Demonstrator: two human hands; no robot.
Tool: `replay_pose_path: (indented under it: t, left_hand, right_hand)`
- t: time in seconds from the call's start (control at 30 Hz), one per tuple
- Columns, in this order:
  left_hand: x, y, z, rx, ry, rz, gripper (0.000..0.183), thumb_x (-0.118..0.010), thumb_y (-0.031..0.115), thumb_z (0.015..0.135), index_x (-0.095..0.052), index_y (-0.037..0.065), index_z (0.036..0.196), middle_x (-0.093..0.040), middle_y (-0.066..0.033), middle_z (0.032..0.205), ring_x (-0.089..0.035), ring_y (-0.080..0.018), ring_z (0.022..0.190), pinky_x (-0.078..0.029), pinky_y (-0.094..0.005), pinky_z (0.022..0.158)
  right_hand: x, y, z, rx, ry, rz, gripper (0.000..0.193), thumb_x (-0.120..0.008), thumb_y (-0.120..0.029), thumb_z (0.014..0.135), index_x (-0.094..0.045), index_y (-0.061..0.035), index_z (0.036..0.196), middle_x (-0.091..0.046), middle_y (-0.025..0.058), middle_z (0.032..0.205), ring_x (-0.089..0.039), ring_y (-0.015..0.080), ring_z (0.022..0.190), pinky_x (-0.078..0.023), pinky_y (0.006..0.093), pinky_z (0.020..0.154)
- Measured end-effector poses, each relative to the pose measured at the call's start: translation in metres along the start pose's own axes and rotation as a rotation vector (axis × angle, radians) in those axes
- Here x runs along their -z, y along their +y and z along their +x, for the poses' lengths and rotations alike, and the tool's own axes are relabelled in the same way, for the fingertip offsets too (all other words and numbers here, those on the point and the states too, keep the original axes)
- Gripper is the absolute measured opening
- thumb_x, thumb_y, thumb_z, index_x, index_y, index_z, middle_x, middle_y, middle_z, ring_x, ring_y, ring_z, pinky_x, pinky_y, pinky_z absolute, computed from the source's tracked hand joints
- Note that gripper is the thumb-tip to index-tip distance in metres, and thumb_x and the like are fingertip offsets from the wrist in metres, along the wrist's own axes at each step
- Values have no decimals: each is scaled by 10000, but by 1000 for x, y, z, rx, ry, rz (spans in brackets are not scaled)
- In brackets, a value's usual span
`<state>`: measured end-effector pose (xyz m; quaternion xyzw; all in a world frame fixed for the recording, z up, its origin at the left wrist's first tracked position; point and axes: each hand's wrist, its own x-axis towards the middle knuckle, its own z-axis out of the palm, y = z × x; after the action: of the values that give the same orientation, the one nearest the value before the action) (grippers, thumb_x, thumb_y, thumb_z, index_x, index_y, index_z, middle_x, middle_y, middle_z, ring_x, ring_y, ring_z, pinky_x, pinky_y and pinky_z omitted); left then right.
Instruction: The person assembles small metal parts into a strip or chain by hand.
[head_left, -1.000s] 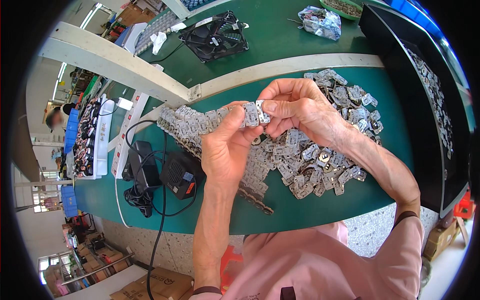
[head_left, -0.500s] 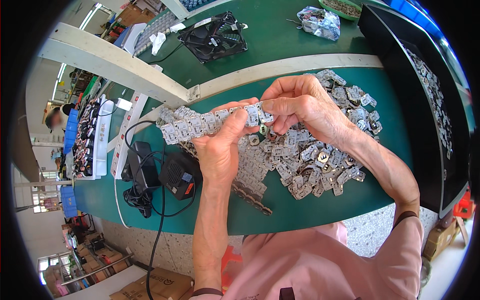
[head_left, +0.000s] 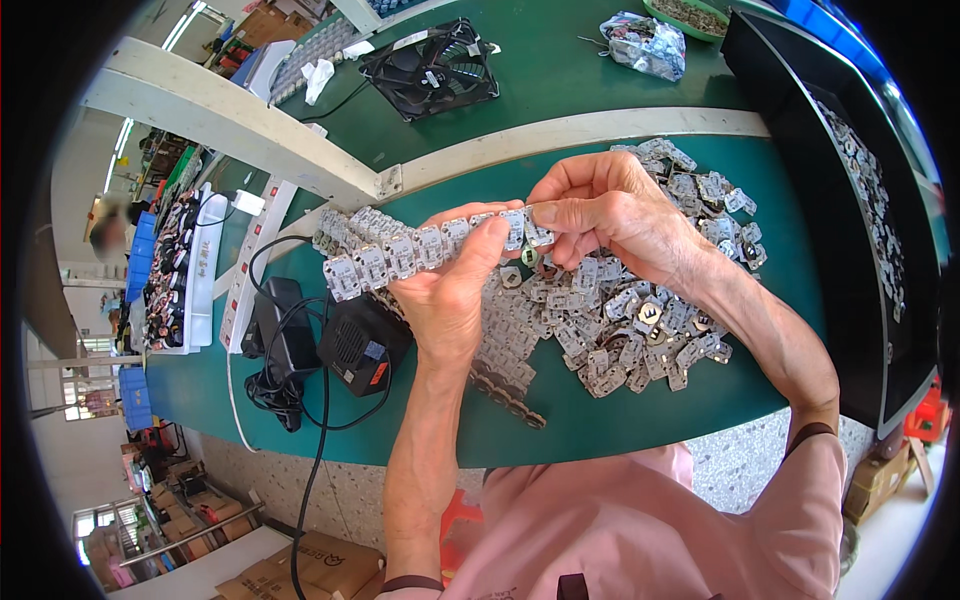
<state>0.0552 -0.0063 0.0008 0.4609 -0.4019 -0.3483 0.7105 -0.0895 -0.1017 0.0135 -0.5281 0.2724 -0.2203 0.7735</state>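
Observation:
A row of small silvery circuit modules lies along the fingers of my left hand, its thumb pressed on top near the right end. With thumb and forefinger, my right hand pinches the module at that right end; its other fingers curl beneath. Below and right of the hands spreads a loose heap of similar modules, some showing round gold parts. More modules stand in neat stacked rows under my left hand, partly hidden by it. Another group of rows sits behind the held row.
At left on the green table are a black boxy device and a power adapter with tangled cables. Behind the white frame bar lie a black fan and a plastic bag. A black bin with modules stands right.
The held row has tilted slightly, and my left thumb has shifted a little to the right along it. My right hand keeps its pinch at the row's end.

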Motion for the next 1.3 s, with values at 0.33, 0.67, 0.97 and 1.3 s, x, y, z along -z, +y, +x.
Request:
replay_pose_path:
  t: [0.33,0.67,0.97,1.3]
  left_hand:
    - [1,1,3,75,51,-47,150,-635,17,798,-631,-66,922,-662,-148,887,-623,-158,735,-527,-275,637]
    - [4,7,3,167,77,-52,139,-647,56,810,-645,-37,913,-650,-95,852,-614,-147,733,-529,-277,648]
    - [3,6,3,160,65,-59,119,-652,43,799,-653,-35,889,-640,-84,844,-606,-142,732,-530,-287,648]
    - [5,6,0,112,-4,-78,104,-658,34,791,-652,-36,868,-631,-75,817,-602,-141,721,-523,-284,618]
  right_hand:
    - [1,6,3,64,-5,58,211,-685,-130,803,-611,23,928,-650,87,769,-650,155,623,-556,249,598]
    - [0,3,2,24,5,5,196,-657,-104,808,-605,44,924,-623,111,779,-640,180,663,-553,297,598]
    - [-1,0,0,4,39,2,222,-673,-120,784,-604,49,909,-625,113,765,-640,180,648,-552,287,598]
    - [-3,0,-1,19,39,12,175,-678,-90,790,-615,36,894,-637,70,711,-632,129,575,-538,235,543]
